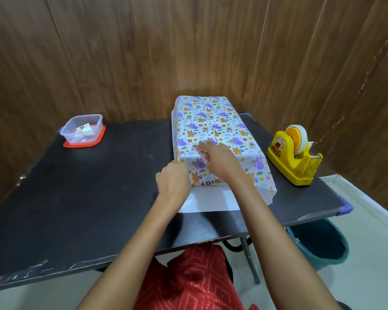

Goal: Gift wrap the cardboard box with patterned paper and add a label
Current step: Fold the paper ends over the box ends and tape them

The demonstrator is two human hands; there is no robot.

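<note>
The box [211, 121] lies on the black table [87, 186], wrapped in white patterned paper with purple and orange animals; a seam runs along its top. At the near end the paper hangs loose, its white underside [211, 201] spread flat on the table. My right hand [217, 158] rests on the near top edge of the box, fingers curled and pressing the paper at the seam. My left hand [174, 180] is at the near left corner, its fingers curled against the paper flap there; the fingertips are hidden.
A yellow tape dispenser [293, 155] with a roll of clear tape stands right of the box. A clear plastic tub [82, 129] on a red lid, holding small paper pieces, sits at the far left. A teal bucket [320, 242] stands on the floor under the table's right edge.
</note>
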